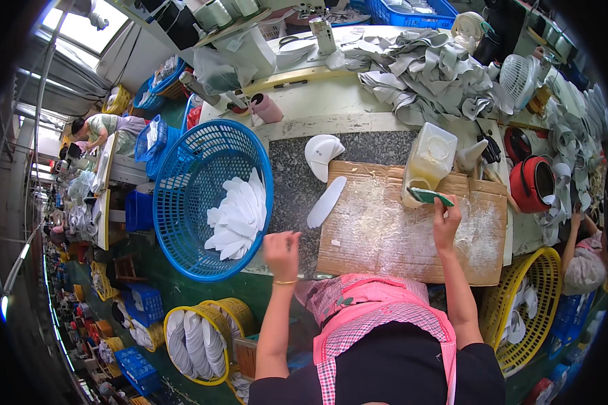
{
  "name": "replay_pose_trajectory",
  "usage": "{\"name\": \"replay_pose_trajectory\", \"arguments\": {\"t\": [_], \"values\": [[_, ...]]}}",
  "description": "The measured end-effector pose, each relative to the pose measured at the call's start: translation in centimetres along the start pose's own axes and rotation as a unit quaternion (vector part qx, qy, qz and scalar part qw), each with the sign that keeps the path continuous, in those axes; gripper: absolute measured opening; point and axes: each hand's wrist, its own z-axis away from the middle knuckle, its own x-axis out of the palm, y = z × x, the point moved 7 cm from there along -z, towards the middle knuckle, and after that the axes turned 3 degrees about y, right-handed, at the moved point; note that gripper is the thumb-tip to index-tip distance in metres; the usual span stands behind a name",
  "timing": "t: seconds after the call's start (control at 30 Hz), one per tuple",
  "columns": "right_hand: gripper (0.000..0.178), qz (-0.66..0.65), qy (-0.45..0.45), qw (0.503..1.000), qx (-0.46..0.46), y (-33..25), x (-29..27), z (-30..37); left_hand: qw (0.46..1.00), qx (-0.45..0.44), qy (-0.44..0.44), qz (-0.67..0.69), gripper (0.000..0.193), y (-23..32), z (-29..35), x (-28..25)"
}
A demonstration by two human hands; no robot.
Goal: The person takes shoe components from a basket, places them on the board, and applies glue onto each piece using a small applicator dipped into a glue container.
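My right hand (pixel 446 219) grips a flat green tool (pixel 430 196) whose far end lies over the mouth of a cut-open plastic jug (pixel 419 165) holding a yellowish liquid. The kind of tool cannot be made out. Curled closed, my left hand (pixel 282 255) hovers beside the rim of a blue basket (pixel 267 155), with nothing visible in its fingers. White insole-shaped pieces (pixel 236 216) lie heaped in that basket. One long white piece (pixel 326 202) rests partly on the stained cardboard sheet (pixel 365 233), and a stack of curved white pieces (pixel 323 156) sits just beyond it.
Grey cut pieces (pixel 432 74) pile up at the back, near a white fan (pixel 518 79). A red pot (pixel 532 183) stands right of the cardboard. Yellow baskets (pixel 530 304) flank me on the floor. Other people (pixel 101 128) are at the far left and at the right edge.
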Motion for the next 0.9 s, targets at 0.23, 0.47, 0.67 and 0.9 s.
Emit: {"name": "replay_pose_trajectory", "arguments": {"t": [0.23, 0.47, 0.67, 0.9], "values": [[0.008, -0.093, 0.073, 0.989, 0.093, 2.4, -0.6, 1.5, 0.995, 0.023, -0.087, 0.034, 0.024, -0.1, 1.4, 9.0], [0.008, -0.062, -0.065, 0.994, 0.060, -1.3, 4.4, 4.3, 0.948, 0.250, -0.176, 0.093, 0.011, 6.6, 5.7, 6.5], [0.022, 0.082, -0.338, 0.894, -0.282, -6.6, 12.2, 10.0, 0.932, 0.259, -0.217, 0.132, 0.016, 7.3, 10.4, 7.0], [0.026, 0.034, -0.300, 0.882, -0.362, -5.7, 12.4, 10.6, 0.941, 0.254, -0.156, 0.162, 0.016, 7.2, 9.9, 5.4]]}}
